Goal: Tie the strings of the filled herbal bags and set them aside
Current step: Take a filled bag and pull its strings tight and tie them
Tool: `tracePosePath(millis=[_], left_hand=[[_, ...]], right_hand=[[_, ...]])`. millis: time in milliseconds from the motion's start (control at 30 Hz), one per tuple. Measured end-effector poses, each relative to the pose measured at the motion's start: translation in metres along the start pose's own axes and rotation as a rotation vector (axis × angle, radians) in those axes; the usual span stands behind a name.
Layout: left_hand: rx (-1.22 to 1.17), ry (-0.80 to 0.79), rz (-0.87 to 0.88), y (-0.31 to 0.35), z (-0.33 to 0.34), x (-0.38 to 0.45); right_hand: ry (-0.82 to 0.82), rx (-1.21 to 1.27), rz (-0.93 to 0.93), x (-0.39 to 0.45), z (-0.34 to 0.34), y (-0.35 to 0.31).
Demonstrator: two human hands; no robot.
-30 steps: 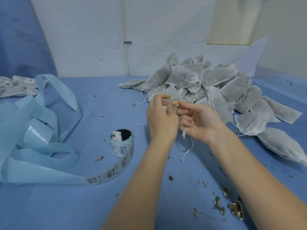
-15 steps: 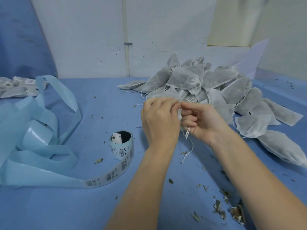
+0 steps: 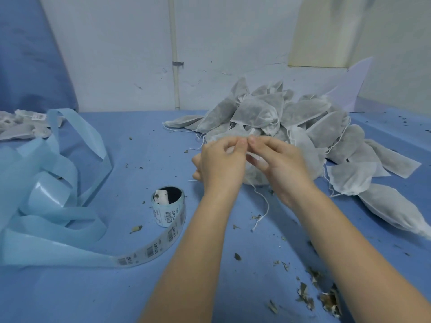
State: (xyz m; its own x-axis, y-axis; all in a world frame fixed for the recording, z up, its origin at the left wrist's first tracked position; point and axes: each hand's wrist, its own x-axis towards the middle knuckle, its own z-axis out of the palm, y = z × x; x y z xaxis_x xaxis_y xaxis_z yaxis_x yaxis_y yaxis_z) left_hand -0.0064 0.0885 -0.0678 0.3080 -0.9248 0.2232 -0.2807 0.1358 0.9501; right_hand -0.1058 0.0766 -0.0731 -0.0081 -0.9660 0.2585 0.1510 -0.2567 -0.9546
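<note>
Left hand (image 3: 221, 163): I see its fingers curled, pinching the top of the herbal bag (image 3: 253, 176).
Right hand (image 3: 281, 165): fingertips meet the left's, pinching the string (image 3: 261, 201) at the bag's neck.
Herbal bag: held between my two hands, just above the blue counter (image 3: 144, 155); string end trails down to the counter.
Pile of filled bags (image 3: 303, 127): right behind the hands.
Label roll (image 3: 169, 206): left of my left wrist, strip unwound.
Tied bags (image 3: 21, 127): far left.
</note>
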Motion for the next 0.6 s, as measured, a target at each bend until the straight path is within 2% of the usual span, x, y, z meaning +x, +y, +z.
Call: tracePosePath(millis=[67, 133, 333, 500, 600], left_hand=[[-0.162, -0.050, -0.026, 0.004, -0.001, -0.001], [-0.206, -0.040, 0.008, 0.007, -0.003, -0.004], [-0.134, -0.036, 0.068, 0.010, -0.004, -0.001], [-0.015, 0.033, 0.068, 0.010, 0.000, 0.001], [-0.061, 0.122, 0.016, 0.011, -0.002, 0.005]], right_hand=[[0.016, -0.015, -0.050, -0.002, 0.008, 0.002], [0.032, 0.002, -0.087, -0.002, 0.012, 0.005], [0.082, 0.033, -0.126, -0.003, 0.012, 0.002], [0.091, -0.108, -0.163, -0.002, 0.006, -0.003], [0.108, -0.138, -0.168, -0.002, 0.000, -0.006]])
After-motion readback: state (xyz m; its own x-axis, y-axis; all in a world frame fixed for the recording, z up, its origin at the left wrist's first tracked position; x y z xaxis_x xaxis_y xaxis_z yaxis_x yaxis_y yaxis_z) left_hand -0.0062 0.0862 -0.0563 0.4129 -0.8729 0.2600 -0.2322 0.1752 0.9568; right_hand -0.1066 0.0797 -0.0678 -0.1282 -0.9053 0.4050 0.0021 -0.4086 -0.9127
